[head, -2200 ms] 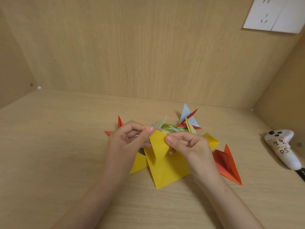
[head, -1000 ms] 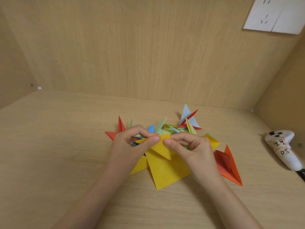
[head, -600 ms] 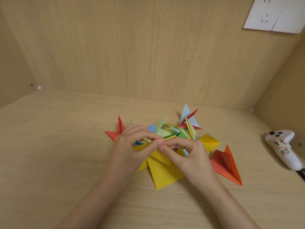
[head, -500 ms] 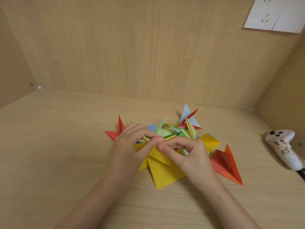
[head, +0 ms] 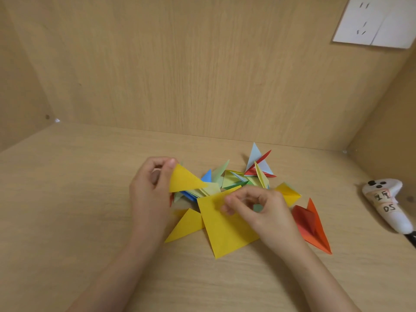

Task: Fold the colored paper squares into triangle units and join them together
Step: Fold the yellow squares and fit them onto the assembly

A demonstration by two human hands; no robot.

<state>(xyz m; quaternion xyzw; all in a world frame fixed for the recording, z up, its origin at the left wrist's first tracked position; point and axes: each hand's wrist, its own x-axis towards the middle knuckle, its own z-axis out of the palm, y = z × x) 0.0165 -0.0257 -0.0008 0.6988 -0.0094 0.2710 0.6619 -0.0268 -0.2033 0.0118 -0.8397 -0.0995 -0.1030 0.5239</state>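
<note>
My left hand [head: 150,190] pinches a folded yellow triangle unit [head: 183,179] by its left edge and holds it just above the pile. My right hand [head: 261,207] hovers with loosely curled fingers over a flat yellow paper square [head: 222,228] on the desk; nothing shows between its fingers. Behind the hands lies a pile of folded units [head: 238,176] in blue, green, pale yellow, light blue and red. Another yellow triangle [head: 186,225] lies below my left hand.
An orange folded unit [head: 313,224] and a small yellow unit [head: 289,193] lie to the right of my right hand. A white controller with a taped label [head: 387,203] rests at the right wall. Wooden walls close in the back and sides; a white socket plate [head: 376,21] hangs upper right.
Both hands were pressing the yellow triangle together over the pile. Now my right hand has let go and dropped toward the square, while my left hand has lifted the triangle up and left.
</note>
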